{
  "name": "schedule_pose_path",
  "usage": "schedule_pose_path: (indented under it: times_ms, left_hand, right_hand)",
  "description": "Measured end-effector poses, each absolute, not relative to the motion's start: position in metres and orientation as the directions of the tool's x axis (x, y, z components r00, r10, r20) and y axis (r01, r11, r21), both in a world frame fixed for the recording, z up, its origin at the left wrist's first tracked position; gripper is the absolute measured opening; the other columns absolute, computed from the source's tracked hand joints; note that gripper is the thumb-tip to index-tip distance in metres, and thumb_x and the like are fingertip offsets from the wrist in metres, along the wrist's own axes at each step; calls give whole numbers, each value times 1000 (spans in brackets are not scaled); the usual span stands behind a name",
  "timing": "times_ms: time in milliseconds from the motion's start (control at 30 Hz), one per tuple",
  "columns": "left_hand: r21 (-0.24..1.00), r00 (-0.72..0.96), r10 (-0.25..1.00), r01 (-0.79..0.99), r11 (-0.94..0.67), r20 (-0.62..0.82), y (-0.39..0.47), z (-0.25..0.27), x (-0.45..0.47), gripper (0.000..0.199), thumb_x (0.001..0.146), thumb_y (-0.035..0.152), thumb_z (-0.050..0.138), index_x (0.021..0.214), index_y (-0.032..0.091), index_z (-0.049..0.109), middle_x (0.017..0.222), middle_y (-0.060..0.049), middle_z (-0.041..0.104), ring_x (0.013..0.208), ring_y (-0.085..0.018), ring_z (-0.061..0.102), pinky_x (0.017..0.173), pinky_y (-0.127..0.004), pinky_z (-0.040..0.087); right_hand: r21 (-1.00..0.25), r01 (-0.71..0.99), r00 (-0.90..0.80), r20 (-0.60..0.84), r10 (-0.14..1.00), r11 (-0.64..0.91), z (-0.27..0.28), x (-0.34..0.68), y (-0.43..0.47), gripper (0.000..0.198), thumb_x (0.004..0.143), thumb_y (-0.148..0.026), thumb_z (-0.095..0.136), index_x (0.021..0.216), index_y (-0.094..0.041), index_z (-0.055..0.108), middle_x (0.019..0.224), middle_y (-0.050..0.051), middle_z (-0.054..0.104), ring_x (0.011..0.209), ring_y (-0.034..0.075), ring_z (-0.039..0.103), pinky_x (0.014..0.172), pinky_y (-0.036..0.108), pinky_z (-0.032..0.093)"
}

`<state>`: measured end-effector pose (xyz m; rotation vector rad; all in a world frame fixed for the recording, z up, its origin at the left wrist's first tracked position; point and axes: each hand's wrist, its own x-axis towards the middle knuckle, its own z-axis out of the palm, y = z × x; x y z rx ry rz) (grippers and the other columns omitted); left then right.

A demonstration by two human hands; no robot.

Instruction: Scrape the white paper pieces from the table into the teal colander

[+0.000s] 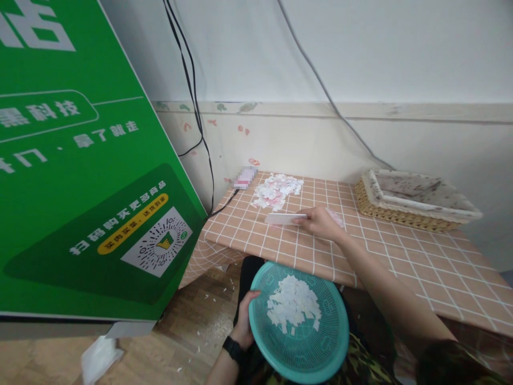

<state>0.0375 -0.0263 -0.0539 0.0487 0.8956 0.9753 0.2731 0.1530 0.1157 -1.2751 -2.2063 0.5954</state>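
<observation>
My left hand [243, 316] grips the left rim of a round green plastic basket [340, 326], which rests over my lap below the table edge. Small torn pieces of white paper [294, 302] lie heaped inside it. Over the table, my right hand [318, 222] is closed on the right end of a flat white strip [282, 218]; its exact material is unclear. Just beyond the strip, a loose pile of white and pinkish paper scraps [278, 190] is spread on the checked tablecloth [236, 227]. A few pale pinkish scraps [334, 216] show behind my right hand.
A wicker basket with a cloth lining [404, 214] stands at the table's right rear. A blurred pinkish-white item [246, 177] and a black cable [224, 206] are at the left corner. A large green cabinet [92, 176] leans into view at left. Scraps litter the wooden floor [188, 331].
</observation>
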Motion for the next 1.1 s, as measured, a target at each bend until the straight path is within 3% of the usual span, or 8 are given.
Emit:
schedule_pose_path:
  times_ms: [133, 200, 333, 467, 667, 800, 933, 1100]
  left_hand:
    - [416, 238, 727, -688, 595, -644, -28, -53, 36, 27, 73, 37, 63, 77, 11, 70, 64, -7, 71, 57, -20, 62, 63, -33, 47]
    - [418, 220, 725, -693, 587, -653, -28, -54, 36, 26, 72, 36, 64, 75, 12, 69, 64, -7, 71, 57, -20, 62, 63, -33, 47]
    - [406, 232, 712, -688, 602, -663, -27, -55, 37, 31, 72, 39, 62, 78, 9, 70, 67, -11, 72, 58, -22, 63, 63, -34, 48]
    - [425, 195, 733, -707, 565, -652, -26, -53, 39, 25, 72, 34, 63, 73, 10, 70, 66, -10, 72, 57, -20, 63, 64, -32, 48]
    - [402, 209, 701, -693, 598, -681, -26, -53, 39, 25, 72, 34, 64, 72, 10, 70, 66, -9, 73, 57, -20, 64, 64, -33, 50]
    - [423, 196, 710, -686, 592, -676, -25, -57, 39, 25, 72, 34, 64, 74, 10, 70, 64, -9, 72, 58, -21, 64, 64, -34, 51]
    - [435, 192, 721, -685, 584, -666, -24, -60, 41, 24, 72, 33, 65, 77, 10, 71, 66, -8, 72, 62, -23, 66, 66, -36, 51]
    - [478, 146, 731, -669, 569, -666, -23, -59, 44, 21, 72, 32, 65, 73, 11, 70, 63, -7, 72, 57, -20, 64, 62, -33, 51]
  right_hand:
    - [-573, 694, -364, 243, 899, 436, 117, 277, 130, 26, 86, -35, 53, 77, -18, 71, 59, 0, 63, 50, 11, 50, 49, 25, 33]
    - [-547, 707, -326, 310, 893, 449, 113, 269, 115, 29, 89, -34, 48, 85, -18, 72, 62, 1, 66, 51, 12, 53, 50, 25, 36]
    - [-422, 625, -497, 434, 751, 657, 98, 233, 77, 39, 86, -17, 45, 122, -22, 59, 105, 7, 70, 83, 17, 65, 71, 29, 47]
    - [-268, 580, -666, 386, 638, 769, 88, 199, 58, 46, 83, -10, 43, 128, -16, 52, 120, 12, 63, 98, 21, 63, 79, 33, 49]
    - [-173, 823, -461, 353, 814, 541, 88, 217, 66, 46, 81, -11, 46, 126, -14, 53, 111, 14, 67, 78, 20, 65, 65, 30, 47]
    - [-173, 935, -226, 380, 897, 309, 86, 258, 76, 44, 83, -16, 45, 125, -20, 56, 86, 10, 72, 62, 19, 63, 58, 28, 42]
    - [-282, 952, 17, 438, 899, 119, 87, 296, 88, 38, 88, -26, 42, 118, -19, 62, 81, 11, 71, 61, 21, 61, 57, 29, 38]
    - [-488, 873, 196, 394, 898, 24, 97, 336, 104, 34, 84, -34, 47, 100, -16, 70, 73, 8, 69, 59, 20, 59, 54, 28, 35]
